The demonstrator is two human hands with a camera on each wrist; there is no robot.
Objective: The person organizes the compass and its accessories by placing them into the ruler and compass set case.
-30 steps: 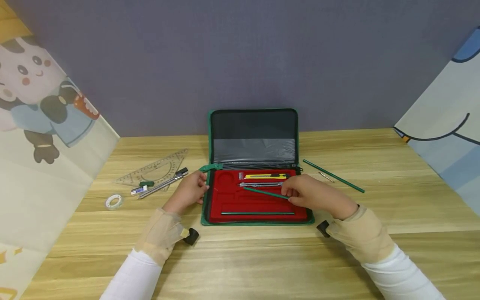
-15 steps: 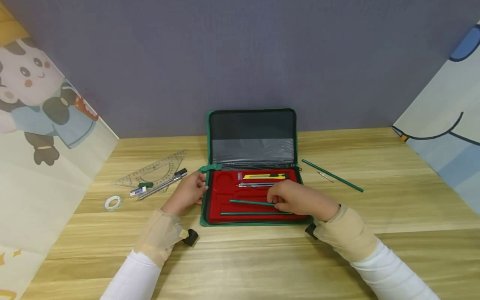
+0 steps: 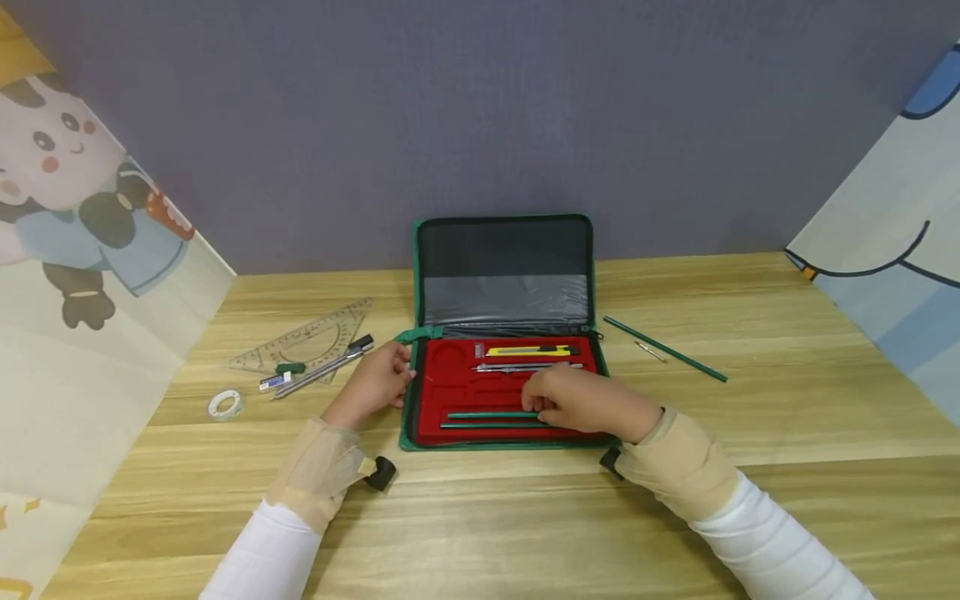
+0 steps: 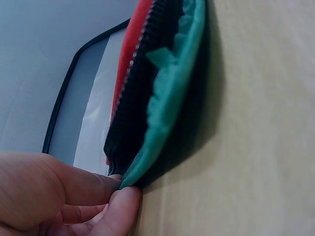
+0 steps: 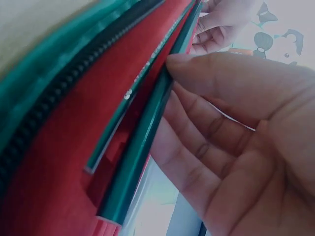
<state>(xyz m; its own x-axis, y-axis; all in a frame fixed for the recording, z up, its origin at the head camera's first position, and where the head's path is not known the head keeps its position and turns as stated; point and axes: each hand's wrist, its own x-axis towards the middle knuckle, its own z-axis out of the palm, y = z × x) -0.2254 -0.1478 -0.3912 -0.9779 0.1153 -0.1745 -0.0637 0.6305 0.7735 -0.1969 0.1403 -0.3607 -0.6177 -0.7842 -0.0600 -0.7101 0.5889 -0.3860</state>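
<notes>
Table: pale wood grain, bearing all items below.
Zip case: green trim, lid raised, red moulded tray facing up.
Clear triangle: on the table, left of the case.
Right hand: thumb and fingers pinching a green pencil at the tray's near side; whether that pencil touches the tray, cannot tell.
Left hand: thumb and finger gripping the case's left edge.
Second pencil: green, in the tray, just beside the pinched one.
Loose pencil: green, slanted, on the table right of the case.
Compass: metal, partly overlapping the triangle.
Cutter: yellow, tray's far side.
Tape ring: white, leftmost.
Eraser: beside the compass.
</notes>
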